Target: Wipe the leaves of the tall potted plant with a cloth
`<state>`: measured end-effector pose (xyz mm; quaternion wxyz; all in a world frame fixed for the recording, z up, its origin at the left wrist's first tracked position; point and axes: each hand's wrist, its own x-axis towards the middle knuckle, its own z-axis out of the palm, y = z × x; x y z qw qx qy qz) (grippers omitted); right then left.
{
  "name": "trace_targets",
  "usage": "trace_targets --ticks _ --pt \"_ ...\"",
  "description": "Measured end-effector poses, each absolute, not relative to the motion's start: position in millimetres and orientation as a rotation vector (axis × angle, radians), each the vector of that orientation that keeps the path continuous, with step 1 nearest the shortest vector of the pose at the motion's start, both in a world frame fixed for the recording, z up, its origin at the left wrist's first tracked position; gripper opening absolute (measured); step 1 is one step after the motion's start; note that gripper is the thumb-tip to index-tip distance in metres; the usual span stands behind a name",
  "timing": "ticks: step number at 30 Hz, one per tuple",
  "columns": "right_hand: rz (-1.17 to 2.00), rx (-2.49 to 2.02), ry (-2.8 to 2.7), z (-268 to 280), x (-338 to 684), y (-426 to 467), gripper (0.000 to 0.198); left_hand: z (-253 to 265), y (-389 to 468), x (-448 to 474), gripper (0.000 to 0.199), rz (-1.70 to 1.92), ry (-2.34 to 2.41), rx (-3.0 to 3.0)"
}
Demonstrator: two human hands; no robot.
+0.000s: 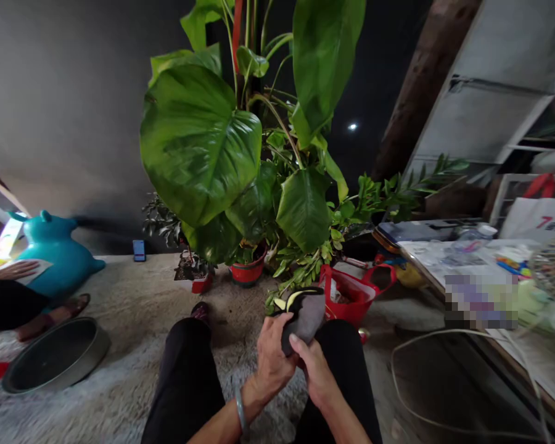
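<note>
Above my knees I hold a soft-looking grey and black piece (308,314) with pale yellow strips along its top edge; its exact kind cannot be made out. My left hand (274,350), with a pale bangle at the wrist, is closed on its left side. Closed as well, my right hand (313,364) grips the lower end, its thumb pressed on the grey face. Both hands meet beneath the piece, where some fingers are hidden. Just behind it stands a red bag (349,302) with something whitish inside.
Large-leaved potted plants (247,271) stand ahead by the dark wall. A phone (139,250) leans at the wall's foot. To the left are a teal animal-shaped toy (58,253), a round basin (58,357) and another person's hand (16,270). A cluttered table (425,259) borders the right.
</note>
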<state>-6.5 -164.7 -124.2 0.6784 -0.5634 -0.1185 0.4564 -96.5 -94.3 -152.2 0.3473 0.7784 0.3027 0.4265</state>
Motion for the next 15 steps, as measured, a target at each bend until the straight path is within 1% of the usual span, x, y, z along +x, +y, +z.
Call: trace_targets --ticks 2,4,6,8,10,12,13,15 --pt "0.981 -1.209 -0.093 -123 -10 -161 0.054 -147 -100 -97 0.069 1.102 0.687 2.015" --pt "0.910 -1.204 0.063 -125 -9 -157 0.050 -144 -106 -99 0.075 1.049 0.553 2.019" --pt "0.807 -1.243 0.162 -125 -1 -153 0.047 -142 -108 -101 0.075 0.934 0.446 1.985" --pt "0.658 -1.274 0.167 -116 16 -151 0.046 -143 -100 -103 0.070 0.839 0.408 1.890" --pt "0.373 -1.294 0.058 -92 42 -148 0.046 -145 -81 -105 0.063 0.850 0.468 1.748" --pt "-0.019 -1.283 -0.122 -54 73 -141 0.048 -147 -49 -106 0.057 0.918 0.600 1.606" --pt "-0.132 -1.266 -0.171 -33 88 -134 0.053 -149 -30 -107 0.054 0.952 0.675 1.545" --pt "-0.236 -1.258 -0.242 4 112 -114 0.063 -157 10 -111 0.048 0.964 0.793 1.468"
